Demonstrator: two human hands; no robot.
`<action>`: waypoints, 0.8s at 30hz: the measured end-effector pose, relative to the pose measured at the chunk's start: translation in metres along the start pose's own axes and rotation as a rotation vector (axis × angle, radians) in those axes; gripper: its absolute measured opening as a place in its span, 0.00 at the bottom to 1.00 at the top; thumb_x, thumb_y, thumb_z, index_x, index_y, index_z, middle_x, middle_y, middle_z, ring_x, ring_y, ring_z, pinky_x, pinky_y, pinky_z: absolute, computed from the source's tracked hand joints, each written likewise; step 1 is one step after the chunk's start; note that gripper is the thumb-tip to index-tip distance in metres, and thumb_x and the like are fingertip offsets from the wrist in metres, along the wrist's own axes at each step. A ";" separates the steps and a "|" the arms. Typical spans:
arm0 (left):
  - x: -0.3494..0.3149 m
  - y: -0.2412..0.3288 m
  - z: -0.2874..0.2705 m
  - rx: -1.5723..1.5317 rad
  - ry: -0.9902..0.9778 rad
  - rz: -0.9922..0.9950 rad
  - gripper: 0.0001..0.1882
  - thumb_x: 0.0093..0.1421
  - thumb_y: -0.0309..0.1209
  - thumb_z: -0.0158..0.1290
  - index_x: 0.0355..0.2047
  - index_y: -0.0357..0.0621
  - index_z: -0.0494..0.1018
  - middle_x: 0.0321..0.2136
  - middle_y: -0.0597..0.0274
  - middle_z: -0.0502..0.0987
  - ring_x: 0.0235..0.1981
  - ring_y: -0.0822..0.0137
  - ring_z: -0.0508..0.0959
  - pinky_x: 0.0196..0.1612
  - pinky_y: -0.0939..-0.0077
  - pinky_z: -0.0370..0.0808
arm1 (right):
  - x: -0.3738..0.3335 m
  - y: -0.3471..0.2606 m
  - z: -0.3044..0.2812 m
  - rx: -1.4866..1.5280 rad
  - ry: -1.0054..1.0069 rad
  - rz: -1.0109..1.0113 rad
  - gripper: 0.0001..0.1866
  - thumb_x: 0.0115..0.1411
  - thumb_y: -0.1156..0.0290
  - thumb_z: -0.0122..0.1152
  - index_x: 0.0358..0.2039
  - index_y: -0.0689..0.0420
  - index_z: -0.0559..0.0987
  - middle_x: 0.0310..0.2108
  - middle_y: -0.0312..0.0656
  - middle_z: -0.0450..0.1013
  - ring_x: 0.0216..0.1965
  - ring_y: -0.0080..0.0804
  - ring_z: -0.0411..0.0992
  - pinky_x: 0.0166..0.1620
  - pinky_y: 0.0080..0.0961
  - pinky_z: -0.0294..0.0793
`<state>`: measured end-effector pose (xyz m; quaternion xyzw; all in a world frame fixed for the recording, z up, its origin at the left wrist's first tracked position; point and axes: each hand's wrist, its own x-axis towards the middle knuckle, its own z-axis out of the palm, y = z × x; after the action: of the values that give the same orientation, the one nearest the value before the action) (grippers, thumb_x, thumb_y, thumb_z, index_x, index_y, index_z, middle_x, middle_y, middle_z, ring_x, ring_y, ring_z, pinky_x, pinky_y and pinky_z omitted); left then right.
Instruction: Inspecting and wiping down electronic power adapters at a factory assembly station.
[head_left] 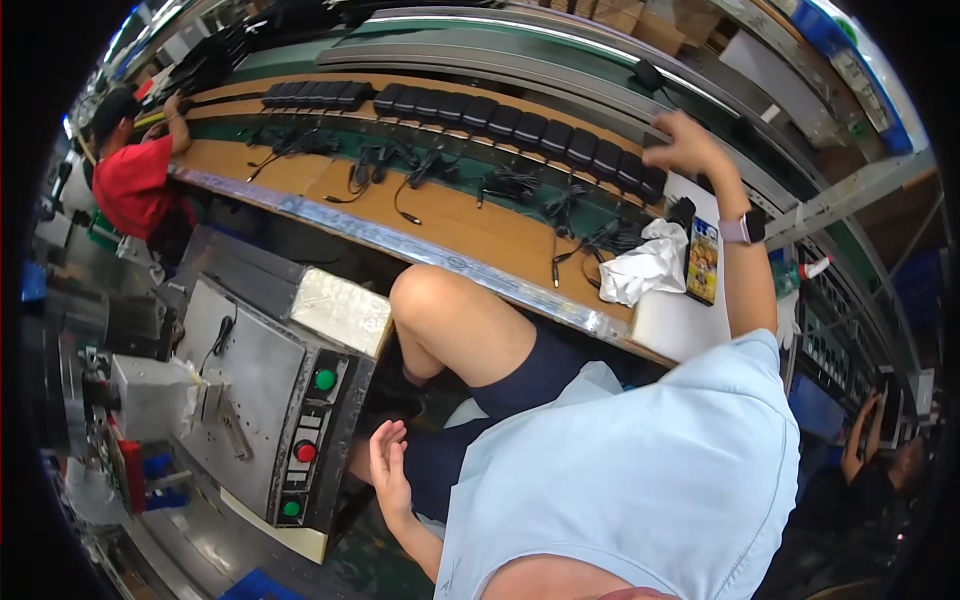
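My left hand [391, 474] is raised over my lap, its fingers apart and nothing in it. It is nearest to the machine's control panel [309, 445], without touching it. My right hand [690, 148] reaches over the far right end of a row of black power adapters [478, 112], with thumb and fingers spread. Just beyond its fingertips, a single black adapter [648, 75] with a short cord shows by the metal rail. Whether the hand touches that cord, I cannot tell. Bundled black cables [508, 183] lie along the bench in front of the row.
Crumpled white paper [645, 263] and a phone with a colourful picture [702, 261] lie at the bench's right end. At left stands a machine with green and red buttons [305, 452]. A person in red [135, 185] works at the bench's far left. A metal post [850, 200] rises at right.
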<state>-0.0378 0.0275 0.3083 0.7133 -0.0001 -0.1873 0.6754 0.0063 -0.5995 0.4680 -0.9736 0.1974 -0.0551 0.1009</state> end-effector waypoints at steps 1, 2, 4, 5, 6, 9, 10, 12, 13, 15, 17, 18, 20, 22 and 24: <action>0.005 -0.002 0.001 0.014 -0.028 0.003 0.19 0.69 0.32 0.45 0.57 0.35 0.65 0.52 0.49 0.73 0.53 0.59 0.74 0.58 0.70 0.67 | -0.016 0.002 0.009 0.011 -0.107 0.052 0.30 0.42 0.65 0.76 0.45 0.68 0.77 0.40 0.48 0.76 0.37 0.38 0.74 0.43 0.29 0.74; 0.011 -0.004 0.002 0.028 -0.062 0.008 0.19 0.69 0.31 0.45 0.57 0.35 0.66 0.52 0.49 0.73 0.53 0.60 0.74 0.58 0.70 0.67 | -0.027 0.004 0.016 0.006 -0.102 0.073 0.30 0.42 0.65 0.76 0.45 0.68 0.77 0.40 0.48 0.76 0.37 0.38 0.74 0.43 0.29 0.74; 0.018 -0.007 0.007 0.060 -0.111 0.015 0.18 0.68 0.29 0.47 0.56 0.35 0.66 0.51 0.49 0.74 0.52 0.60 0.74 0.58 0.71 0.67 | -0.036 0.005 0.033 0.111 -0.118 0.086 0.30 0.41 0.67 0.76 0.44 0.68 0.78 0.39 0.47 0.77 0.35 0.38 0.74 0.41 0.28 0.74; 0.020 -0.004 0.009 0.066 -0.127 0.013 0.18 0.68 0.29 0.47 0.56 0.35 0.66 0.51 0.49 0.74 0.52 0.60 0.74 0.58 0.71 0.67 | -0.036 0.011 0.038 0.109 -0.102 0.055 0.29 0.41 0.68 0.76 0.44 0.69 0.78 0.39 0.47 0.78 0.34 0.37 0.74 0.41 0.27 0.74; 0.022 0.000 0.011 0.071 -0.137 0.028 0.18 0.67 0.28 0.47 0.56 0.35 0.67 0.51 0.49 0.74 0.52 0.60 0.74 0.58 0.71 0.67 | -0.034 0.017 0.040 0.106 -0.085 0.022 0.29 0.41 0.69 0.76 0.44 0.69 0.78 0.38 0.47 0.78 0.33 0.37 0.74 0.41 0.27 0.74; 0.026 0.013 0.017 0.088 -0.149 0.073 0.18 0.66 0.26 0.48 0.55 0.34 0.67 0.51 0.49 0.74 0.52 0.60 0.74 0.58 0.71 0.67 | -0.031 -0.001 0.046 0.115 0.016 0.023 0.29 0.40 0.70 0.76 0.43 0.70 0.78 0.40 0.47 0.78 0.33 0.36 0.74 0.41 0.27 0.74; 0.026 0.014 0.020 0.091 -0.156 0.073 0.18 0.66 0.26 0.48 0.55 0.34 0.67 0.51 0.49 0.74 0.52 0.60 0.74 0.58 0.71 0.67 | -0.027 -0.007 0.051 0.126 0.042 -0.004 0.31 0.41 0.69 0.77 0.45 0.70 0.78 0.41 0.48 0.78 0.34 0.36 0.74 0.41 0.27 0.74; 0.029 0.013 0.026 0.096 -0.180 0.080 0.18 0.66 0.26 0.49 0.55 0.35 0.68 0.50 0.49 0.75 0.52 0.60 0.74 0.58 0.71 0.67 | -0.022 -0.006 0.062 0.135 0.069 -0.029 0.32 0.41 0.67 0.77 0.47 0.69 0.77 0.42 0.49 0.78 0.34 0.36 0.75 0.41 0.27 0.75; 0.029 0.012 0.029 0.096 -0.191 0.083 0.17 0.66 0.26 0.49 0.55 0.35 0.68 0.50 0.49 0.75 0.52 0.60 0.74 0.58 0.71 0.67 | -0.021 -0.003 0.066 0.295 0.114 -0.036 0.35 0.41 0.61 0.78 0.47 0.69 0.77 0.43 0.51 0.78 0.37 0.41 0.76 0.43 0.31 0.75; 0.024 0.010 0.029 0.095 -0.191 0.078 0.17 0.66 0.26 0.49 0.54 0.35 0.68 0.50 0.49 0.75 0.52 0.60 0.75 0.58 0.71 0.67 | -0.025 0.000 0.054 0.320 0.081 0.018 0.40 0.42 0.55 0.77 0.50 0.68 0.75 0.45 0.52 0.76 0.38 0.44 0.76 0.44 0.34 0.76; 0.013 0.009 0.029 0.068 -0.170 0.079 0.17 0.65 0.26 0.49 0.54 0.35 0.68 0.50 0.49 0.75 0.51 0.60 0.75 0.58 0.71 0.68 | -0.044 0.029 0.031 -0.024 -0.072 0.141 0.39 0.44 0.51 0.76 0.48 0.68 0.75 0.45 0.52 0.76 0.36 0.45 0.76 0.43 0.35 0.76; 0.008 0.008 0.029 0.053 -0.161 0.079 0.17 0.65 0.26 0.49 0.54 0.35 0.68 0.50 0.49 0.75 0.51 0.60 0.75 0.58 0.71 0.68 | -0.056 0.045 0.034 -0.126 -0.189 0.247 0.37 0.44 0.51 0.75 0.46 0.68 0.76 0.43 0.53 0.77 0.36 0.45 0.76 0.43 0.35 0.76; 0.003 0.004 0.028 0.029 -0.137 0.079 0.17 0.65 0.26 0.49 0.53 0.35 0.68 0.50 0.50 0.75 0.51 0.60 0.75 0.58 0.71 0.68 | -0.068 0.055 0.052 -0.148 -0.288 0.376 0.34 0.43 0.54 0.74 0.43 0.69 0.78 0.39 0.53 0.78 0.36 0.45 0.76 0.42 0.34 0.77; 0.002 -0.006 0.024 0.049 -0.132 0.058 0.17 0.66 0.27 0.49 0.53 0.35 0.69 0.49 0.50 0.75 0.51 0.61 0.75 0.58 0.72 0.68 | -0.076 0.058 0.063 -0.074 -0.277 0.397 0.32 0.43 0.56 0.74 0.42 0.69 0.78 0.37 0.53 0.78 0.36 0.45 0.76 0.42 0.33 0.77; -0.002 -0.014 0.021 0.071 -0.121 0.032 0.16 0.66 0.28 0.49 0.53 0.35 0.69 0.49 0.50 0.76 0.50 0.63 0.75 0.57 0.74 0.68 | -0.084 0.049 0.064 0.035 -0.044 0.372 0.31 0.41 0.60 0.75 0.42 0.68 0.77 0.37 0.53 0.78 0.36 0.44 0.76 0.42 0.32 0.77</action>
<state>-0.0487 0.0093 0.2945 0.7240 -0.0593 -0.2192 0.6514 -0.0800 -0.5994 0.3895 -0.9193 0.3708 -0.0173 0.1306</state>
